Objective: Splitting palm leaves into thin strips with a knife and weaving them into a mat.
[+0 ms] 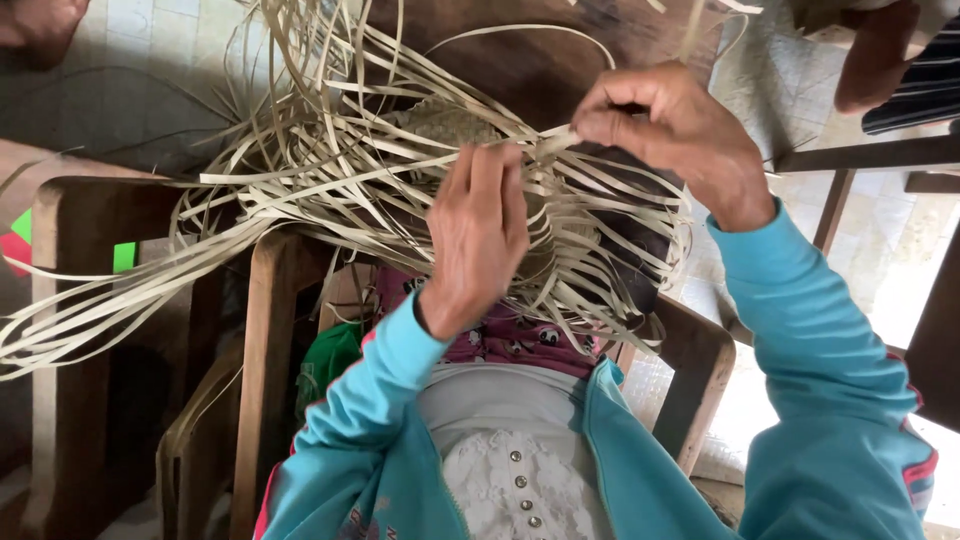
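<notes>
So, nearest the camera: teal jacket sleeves (800, 400) over a white buttoned top, arms reaching fwd to the woven piece (450, 125), which serves as the landmark.

Left hand (478, 235) lies just below the woven piece, palm down, fingers straight and pressed flat on the loose pale strips (300, 190); not clenched, holding them down rather than pinching. Right hand (665, 125) sits to the right of the woven piece, thumb and fingers pinched shut on one strip end (552, 143), pulled taut toward the weave.

Progress, as a judgement: only a small tight patch is plaited, approx. at the centre; most strips fan out unwoven on all sides, esp. a long sheaf trailing left of the woven piece. So early stage, lots left to interlace.

Below and left of the woven piece: wooden chair frame (270, 330), something green (330, 360) and a pink printed cloth (500, 335) under the strands. Beyond it: dark wooden board (520, 60). Far right of it: another person's arm (880, 55) w/ striped cloth, plus more wooden rails.

In the way: tangled crossing strips around both hands, which hide the weave edge; can't tell which strand goes next.
</notes>
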